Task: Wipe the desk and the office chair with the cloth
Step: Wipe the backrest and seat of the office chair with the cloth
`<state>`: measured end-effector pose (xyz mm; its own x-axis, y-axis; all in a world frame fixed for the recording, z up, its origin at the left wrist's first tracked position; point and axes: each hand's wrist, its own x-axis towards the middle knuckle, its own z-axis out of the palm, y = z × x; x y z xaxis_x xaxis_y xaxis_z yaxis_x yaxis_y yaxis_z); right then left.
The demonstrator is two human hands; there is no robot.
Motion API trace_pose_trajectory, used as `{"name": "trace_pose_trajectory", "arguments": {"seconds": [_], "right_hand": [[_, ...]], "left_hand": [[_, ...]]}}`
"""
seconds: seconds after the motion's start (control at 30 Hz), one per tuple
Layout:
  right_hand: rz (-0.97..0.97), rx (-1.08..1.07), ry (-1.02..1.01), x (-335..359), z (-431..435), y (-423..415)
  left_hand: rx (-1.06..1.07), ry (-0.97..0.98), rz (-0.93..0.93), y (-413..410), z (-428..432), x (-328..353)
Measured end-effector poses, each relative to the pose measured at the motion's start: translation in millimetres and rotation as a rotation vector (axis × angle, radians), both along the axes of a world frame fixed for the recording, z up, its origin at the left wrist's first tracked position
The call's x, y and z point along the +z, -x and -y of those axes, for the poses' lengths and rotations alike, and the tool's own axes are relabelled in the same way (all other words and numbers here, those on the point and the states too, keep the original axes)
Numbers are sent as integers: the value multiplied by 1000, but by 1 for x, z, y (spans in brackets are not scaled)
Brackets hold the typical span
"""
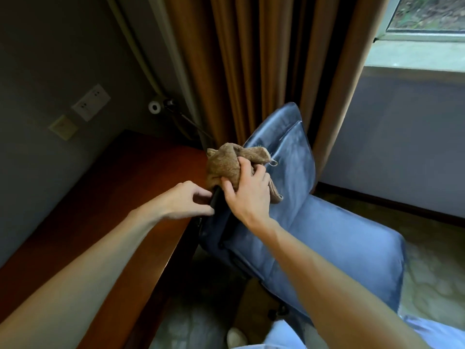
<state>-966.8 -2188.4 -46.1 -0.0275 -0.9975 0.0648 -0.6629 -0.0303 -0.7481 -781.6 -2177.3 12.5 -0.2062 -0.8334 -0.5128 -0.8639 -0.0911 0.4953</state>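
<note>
A blue padded office chair (pixel 334 233) stands to the right of a reddish-brown wooden desk (pixel 120 197). My right hand (pixel 247 192) grips a crumpled brown cloth (pixel 226 165) at the top of the chair's dark left armrest. My left hand (pixel 187 201) curls its fingers round that black armrest (pixel 217 200) just below the cloth, at the desk's edge. Part of the cloth hangs down past my right hand over the chair back.
Brown curtains (pixel 264 66) hang behind the chair. A window (pixel 427 18) and its sill are at the upper right. Wall sockets (pixel 91 102) and a switch plate are on the grey wall behind the desk. My shoe (pixel 236 337) is on the floor beneath.
</note>
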Motion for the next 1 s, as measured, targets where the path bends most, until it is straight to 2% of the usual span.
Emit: {"name": "trace_pose_trajectory", "arguments": {"seconds": [0.07,0.13,0.27,0.37,0.43,0.5,0.73,0.9,1.0], "right_hand": [[22,5,6,3,-8,-1],[70,-14,-12,7,-17,-3],[159,-35,-106,20,-44,-10],[151,29,-129,16,-84,-21],[221,23,-132,11,-105,-25],[276,3,-147,10,-112,-22],[262,-6,-159,5,-146,-17],[294,-66,-123,3,-146,-17],[297,-77,-127,13,-126,-16]], "left_hand": [[-73,-25,15,-6,-12,-1],[-108,31,34,-11,-26,-9],[-41,121,-33,-19,-47,-23],[5,231,40,-19,-57,-25],[37,285,81,-18,-64,-28],[49,269,43,-17,-68,-31],[-56,113,-126,-15,-80,-33],[-113,203,-154,-7,-104,-43],[-127,191,-153,-3,-111,-42]]}}
